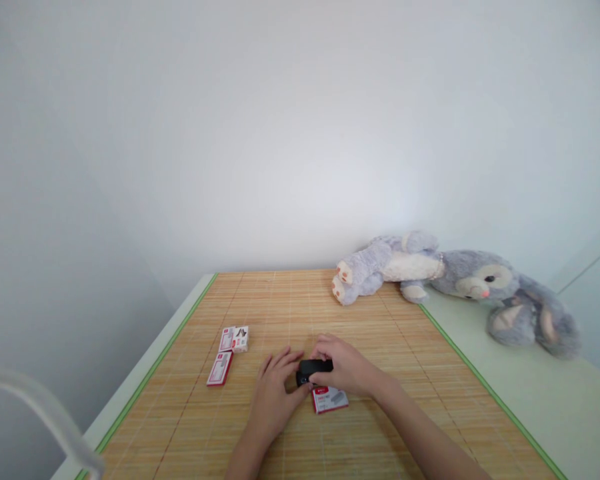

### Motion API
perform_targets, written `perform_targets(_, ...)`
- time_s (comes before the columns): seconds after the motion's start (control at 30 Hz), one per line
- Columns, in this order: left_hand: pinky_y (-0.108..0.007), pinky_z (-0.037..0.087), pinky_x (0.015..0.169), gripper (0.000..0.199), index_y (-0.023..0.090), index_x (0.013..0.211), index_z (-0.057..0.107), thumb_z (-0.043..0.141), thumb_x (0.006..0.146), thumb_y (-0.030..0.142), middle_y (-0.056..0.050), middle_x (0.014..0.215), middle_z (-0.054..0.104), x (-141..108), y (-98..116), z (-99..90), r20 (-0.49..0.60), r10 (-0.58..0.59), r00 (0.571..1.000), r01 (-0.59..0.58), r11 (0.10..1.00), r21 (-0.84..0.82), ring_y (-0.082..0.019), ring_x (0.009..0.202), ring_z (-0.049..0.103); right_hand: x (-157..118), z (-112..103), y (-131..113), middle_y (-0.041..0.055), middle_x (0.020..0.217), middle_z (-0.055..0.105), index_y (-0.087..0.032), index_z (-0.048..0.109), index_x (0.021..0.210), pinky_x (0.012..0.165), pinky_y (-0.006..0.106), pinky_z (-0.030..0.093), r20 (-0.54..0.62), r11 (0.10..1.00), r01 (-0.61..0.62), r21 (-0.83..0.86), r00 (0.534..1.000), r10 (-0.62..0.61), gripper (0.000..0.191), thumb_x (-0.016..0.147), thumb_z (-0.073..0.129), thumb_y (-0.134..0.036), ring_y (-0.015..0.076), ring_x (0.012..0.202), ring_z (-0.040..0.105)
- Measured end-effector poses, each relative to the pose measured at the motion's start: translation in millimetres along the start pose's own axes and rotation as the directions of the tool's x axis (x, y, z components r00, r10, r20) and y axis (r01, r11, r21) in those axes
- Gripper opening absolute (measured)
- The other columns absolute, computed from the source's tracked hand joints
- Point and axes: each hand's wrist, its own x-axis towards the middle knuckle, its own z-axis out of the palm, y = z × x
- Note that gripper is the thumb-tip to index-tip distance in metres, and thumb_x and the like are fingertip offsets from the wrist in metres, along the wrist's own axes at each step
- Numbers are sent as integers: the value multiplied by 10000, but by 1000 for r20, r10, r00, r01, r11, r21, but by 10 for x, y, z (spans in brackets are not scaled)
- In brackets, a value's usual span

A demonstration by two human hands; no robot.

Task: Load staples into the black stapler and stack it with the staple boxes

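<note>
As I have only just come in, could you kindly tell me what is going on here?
A person's right hand grips a black object, while the left hand is at its left end. A red-and-white box lies just nearer the person. Other small boxes sit farther left on the slatted mat, and a plush rabbit lies at the back right.

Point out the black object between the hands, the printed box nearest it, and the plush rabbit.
Black object (313, 366): head view, on its upper surface.
Printed box (330, 401): head view, on its upper face.
Plush rabbit (414, 267): head view, on its pale belly.
</note>
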Motion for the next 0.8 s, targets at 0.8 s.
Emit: perform_targets(0.8,-425,427,1072,645,328,1293,607,682,664,210,-35,1303,627,-78,494,-211,193,58,979,-52,998,-36,-283,1207,536,-511,66,582,-38,599,538,-196,748,1138,530,263,314,-308,899,-384,210,847,434,539,904,612,-662,151,557,479)
